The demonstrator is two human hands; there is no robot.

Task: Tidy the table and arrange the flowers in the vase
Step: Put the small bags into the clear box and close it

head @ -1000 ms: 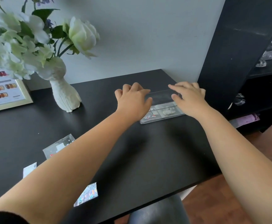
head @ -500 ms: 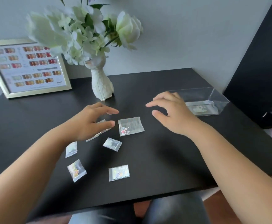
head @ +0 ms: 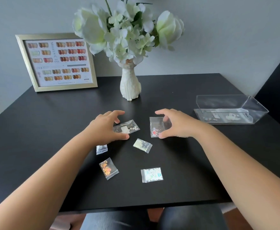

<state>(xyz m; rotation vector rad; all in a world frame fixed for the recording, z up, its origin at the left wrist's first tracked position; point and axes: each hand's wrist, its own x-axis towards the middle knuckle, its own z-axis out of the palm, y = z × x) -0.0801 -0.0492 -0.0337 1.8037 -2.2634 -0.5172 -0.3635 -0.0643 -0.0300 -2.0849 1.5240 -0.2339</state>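
Flowers (head: 127, 29), white, stand in a white vase (head: 130, 85) near the middle of the tabletop's far edge; black tabletop (head: 36, 130). Six small clear packets lie loose mid-table, toward the near edge. Left hand (head: 106, 127) is over a long packet (head: 127, 127): fingers arched and spread above its far edge, thumb tip on the tabletop at its near edge, touching it or just beside it; cannot tell if the fingers actually clamp it, packet looks flat on the table. Right hand (head: 177, 124) is on a square packet with red-pink bits (head: 158, 127): thumb at the packet's near edge, fingertips curled down onto its far part, so it pinches the packet between thumb and fingers. The two hands are apart, a bare gap of table between them. Nearer the person: white-flake packet (head: 142, 145) just below the gap, small grey packet (head: 101, 149) beside the left wrist, orange-flake packet (head: 108, 168), and iridescent packet (head: 151, 174) closest to the near edge; none touch each other. Clear plastic box (head: 230, 108) sits at the right edge of the tabletop, open top, a few packets inside on its floor. Gold-framed nail colour chart (head: 57, 62) leans at the far left corner against the wall.
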